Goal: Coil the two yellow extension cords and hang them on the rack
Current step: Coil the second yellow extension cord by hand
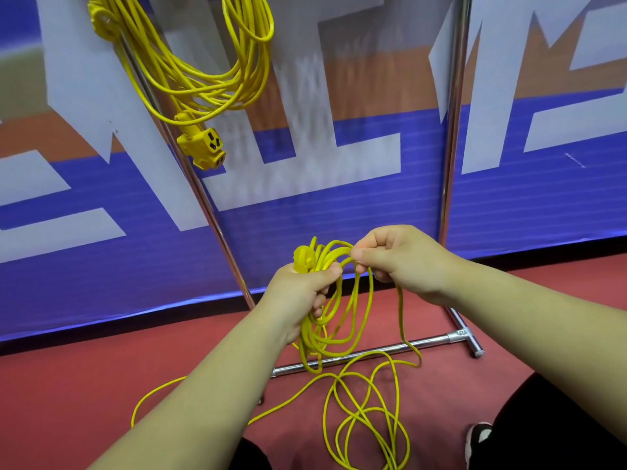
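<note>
One yellow extension cord hangs coiled from the top of the metal rack at the upper left, its yellow socket block dangling below the loops. My left hand grips several loops of the second yellow cord together with its plug, which sticks up above my fist. My right hand pinches a strand of the same cord right beside the left hand. The uncoiled part of that cord trails down and lies in loose loops on the red floor.
The rack's chrome uprights stand left and right of centre, with a base bar and T-joint on the floor. A blue, white and orange banner fills the background. My dark trouser leg and shoe are at lower right.
</note>
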